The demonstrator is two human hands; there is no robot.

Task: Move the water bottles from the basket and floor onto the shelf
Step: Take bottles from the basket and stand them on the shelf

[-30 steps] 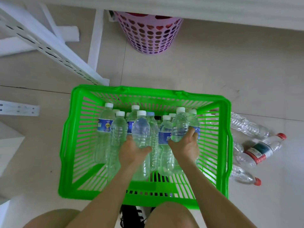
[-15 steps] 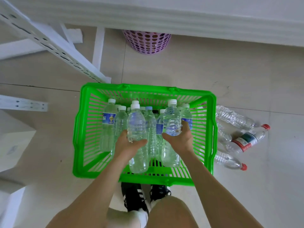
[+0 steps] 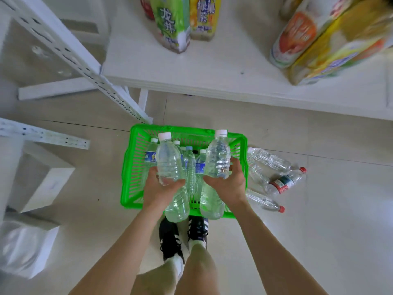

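Over the green slatted plastic basket (image 3: 127, 167), the left hand (image 3: 161, 188) grips a clear, white-capped plastic water bottle (image 3: 168, 160). The right hand (image 3: 227, 184) grips a second clear bottle (image 3: 218, 158).

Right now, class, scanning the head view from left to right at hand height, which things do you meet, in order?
White rectangular box on the floor → left hand gripping a clear white-capped plastic water bottle → right hand gripping a second clear white-capped bottle → red-capped clear bottle with a red label lying on the floor.
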